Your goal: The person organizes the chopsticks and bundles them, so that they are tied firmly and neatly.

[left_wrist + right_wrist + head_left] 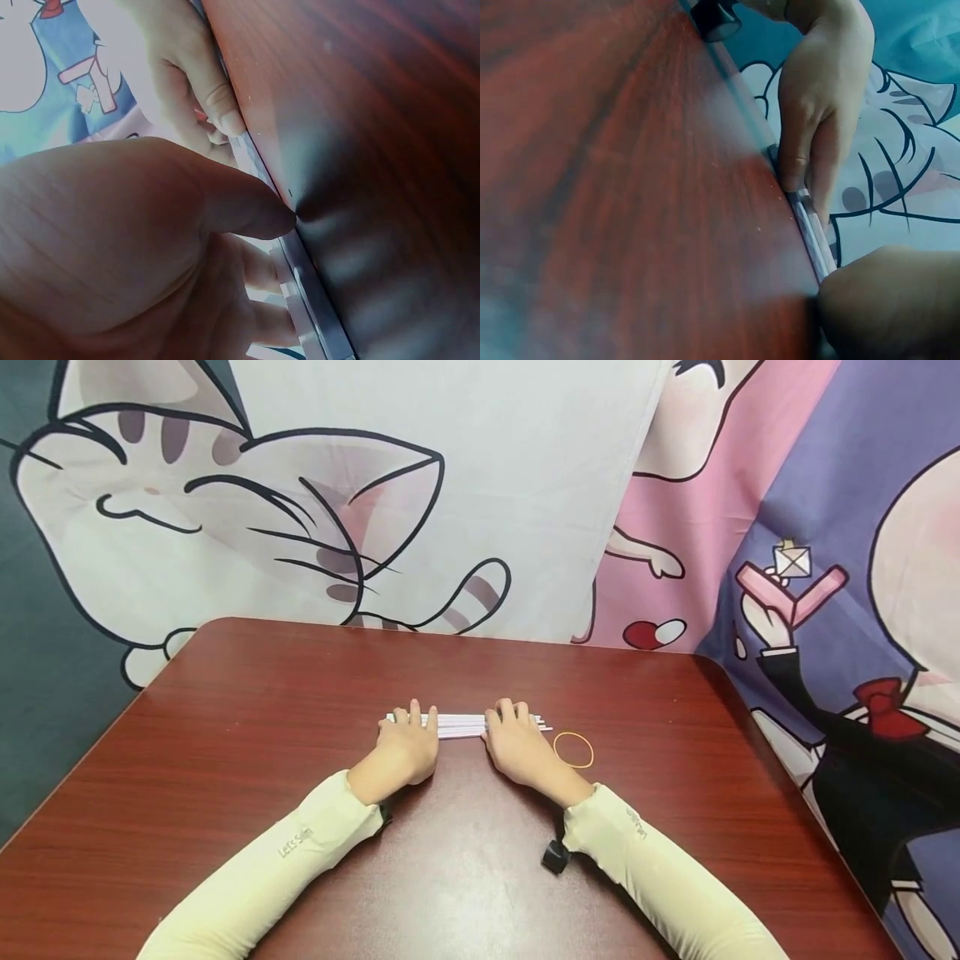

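A row of thin white sticks [461,725] lies side by side on the table, their right ends uneven. Around the left part of the row my left hand [407,747] has its fingers over the far side. In the left wrist view its thumb [251,208] presses the near edge of the sticks [304,289]. My right hand [516,747] grips the right part, fingers bent over the far side. The right wrist view shows the sticks [814,236] flat along the tabletop between both hands. Parts of the sticks are hidden under the hands.
A yellow rubber band [592,752] lies just right of the sticks, near my right wrist. The reddish-brown wooden table [300,668] ends at a cartoon-printed cloth [525,468] behind it. A small black wrist camera [555,857] hangs below the right sleeve.
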Motion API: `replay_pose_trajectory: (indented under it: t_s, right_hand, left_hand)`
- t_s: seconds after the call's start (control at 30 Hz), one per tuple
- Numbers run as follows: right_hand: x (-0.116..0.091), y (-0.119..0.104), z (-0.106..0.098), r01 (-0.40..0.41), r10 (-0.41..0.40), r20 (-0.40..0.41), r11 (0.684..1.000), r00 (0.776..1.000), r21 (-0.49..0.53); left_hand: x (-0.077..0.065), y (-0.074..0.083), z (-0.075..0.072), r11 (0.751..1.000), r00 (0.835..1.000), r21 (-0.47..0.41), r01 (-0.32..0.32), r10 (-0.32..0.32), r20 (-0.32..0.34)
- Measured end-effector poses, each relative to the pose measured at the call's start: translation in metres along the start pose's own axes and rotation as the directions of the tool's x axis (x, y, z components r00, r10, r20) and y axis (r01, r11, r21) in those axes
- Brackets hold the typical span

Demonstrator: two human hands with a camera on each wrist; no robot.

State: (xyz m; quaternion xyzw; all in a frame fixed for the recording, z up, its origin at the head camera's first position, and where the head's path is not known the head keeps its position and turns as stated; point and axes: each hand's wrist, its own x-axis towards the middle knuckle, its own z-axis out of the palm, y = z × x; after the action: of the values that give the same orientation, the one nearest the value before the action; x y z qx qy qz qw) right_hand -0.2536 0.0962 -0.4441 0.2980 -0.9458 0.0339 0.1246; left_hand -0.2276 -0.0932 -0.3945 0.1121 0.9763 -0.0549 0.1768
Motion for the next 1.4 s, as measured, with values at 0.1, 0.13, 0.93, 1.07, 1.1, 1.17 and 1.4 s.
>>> replay_pose_trajectory:
  t_s: [0.1, 0.13, 0.93, 1.07, 1.1, 1.17, 1.4]
  right_hand:
    - [0.002, -0.001, -0.002, -0.006, 0.006, 0.035, 1.0, 0.999, -0.005]
    - [0.003, -0.001, -0.003, -0.004, 0.003, 0.041, 1.0, 0.999, 0.003]
    - [0.006, -0.005, -0.004, 0.128, -0.121, 0.074, 0.985, 0.99, -0.113]
    - [0.004, -0.003, -0.001, 0.158, -0.163, -0.006, 0.963, 0.987, -0.217]
    - [0.004, -0.002, -0.001, 0.162, -0.173, -0.023, 0.956, 0.985, -0.242]
    - [0.005, 0.001, -0.004, 0.163, -0.184, -0.051, 0.948, 0.982, -0.273]
    - [0.008, 0.012, -0.019, 0.077, -0.124, -0.159, 0.959, 0.979, -0.273]
  left_hand:
    - [0.0, 0.0, 0.0, 1.0, 1.0, -0.006, 0.004, -0.004, -0.003]
    - [-0.001, 0.0, 0.001, 1.0, 1.0, -0.013, 0.01, -0.01, -0.008]
    - [-0.006, 0.0, 0.005, 0.997, 0.997, -0.059, 0.058, -0.061, -0.049]
    - [-0.006, -0.004, 0.006, 0.998, 0.995, -0.048, 0.047, -0.051, -0.091]
    - [-0.006, -0.004, 0.006, 0.998, 0.994, -0.047, 0.04, -0.045, -0.104]
    - [-0.006, -0.005, 0.006, 0.998, 0.99, -0.059, 0.032, -0.04, -0.137]
    - [-0.003, -0.005, 0.008, 0.998, 0.828, 0.058, -0.025, 0.053, -0.558]
